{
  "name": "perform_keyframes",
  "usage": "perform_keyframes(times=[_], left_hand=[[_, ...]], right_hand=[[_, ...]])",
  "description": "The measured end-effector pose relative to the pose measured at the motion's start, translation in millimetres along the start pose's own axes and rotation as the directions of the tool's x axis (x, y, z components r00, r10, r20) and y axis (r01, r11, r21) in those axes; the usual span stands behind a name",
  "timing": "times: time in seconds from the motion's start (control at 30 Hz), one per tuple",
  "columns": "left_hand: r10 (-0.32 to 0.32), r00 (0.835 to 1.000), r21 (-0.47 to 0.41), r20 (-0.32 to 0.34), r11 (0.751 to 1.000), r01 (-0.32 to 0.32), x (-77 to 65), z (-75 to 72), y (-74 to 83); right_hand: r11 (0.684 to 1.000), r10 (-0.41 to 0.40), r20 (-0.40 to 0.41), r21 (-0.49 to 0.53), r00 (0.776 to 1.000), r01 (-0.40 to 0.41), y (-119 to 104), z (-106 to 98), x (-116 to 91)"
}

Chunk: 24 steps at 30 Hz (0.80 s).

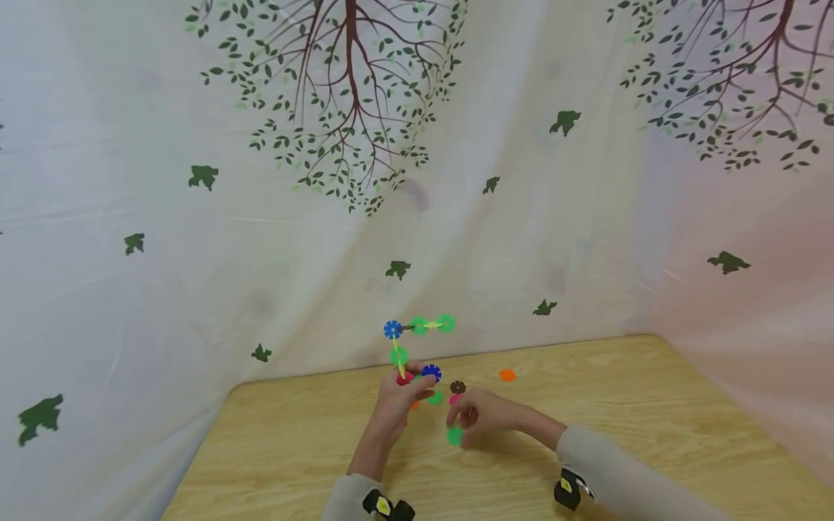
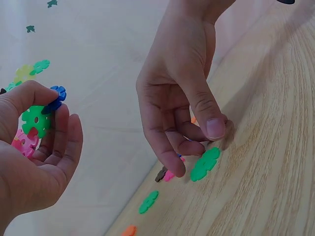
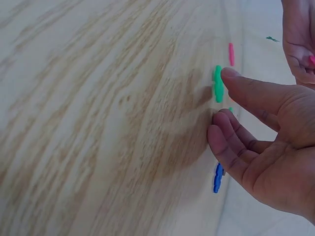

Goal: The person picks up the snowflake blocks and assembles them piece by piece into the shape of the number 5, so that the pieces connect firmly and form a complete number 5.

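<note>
My left grip [image 1: 396, 401] pinches a dark blue disc [image 1: 431, 373], while a green disc [image 2: 29, 118] and a pink disc [image 2: 23, 144] show within the curl of my fingers. Above it rises a chain of notched discs [image 1: 399, 355], which bends at a lighter blue disc [image 1: 392, 330] and runs rightward to a green end. My right grip [image 1: 485, 414] is loosely bent with thumb and fingers parted, just beside a loose green disc [image 1: 455, 436] on the surface [image 1: 293, 449]; I cannot tell whether they touch. A brown disc [image 1: 458, 387] and an orange disc [image 1: 507, 375] lie beyond.
</note>
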<state>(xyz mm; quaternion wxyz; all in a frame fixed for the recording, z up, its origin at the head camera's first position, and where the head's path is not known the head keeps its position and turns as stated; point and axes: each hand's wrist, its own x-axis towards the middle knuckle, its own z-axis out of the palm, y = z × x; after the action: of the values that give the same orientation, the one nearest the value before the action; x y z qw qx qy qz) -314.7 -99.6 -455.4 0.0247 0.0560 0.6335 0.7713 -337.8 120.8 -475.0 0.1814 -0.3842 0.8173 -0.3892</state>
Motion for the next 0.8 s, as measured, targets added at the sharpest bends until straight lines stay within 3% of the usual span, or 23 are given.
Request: perform_keyframes(times=[0.37, 0.8], left_hand=[[0.001, 1.000, 0.022, 0.025, 1.000, -0.002, -0.1, -3.2, 0.0], [0.007, 0.999, -0.023, 0.048, 1.000, -0.006, 7.8, -8.0, 0.4]], right_hand=[[0.998, -0.013, 0.012, -0.057, 1.000, 0.014, 7, 6, 5], [1.000, -0.008, -0.063, 0.023, 0.998, 0.009, 13, 6, 8]])
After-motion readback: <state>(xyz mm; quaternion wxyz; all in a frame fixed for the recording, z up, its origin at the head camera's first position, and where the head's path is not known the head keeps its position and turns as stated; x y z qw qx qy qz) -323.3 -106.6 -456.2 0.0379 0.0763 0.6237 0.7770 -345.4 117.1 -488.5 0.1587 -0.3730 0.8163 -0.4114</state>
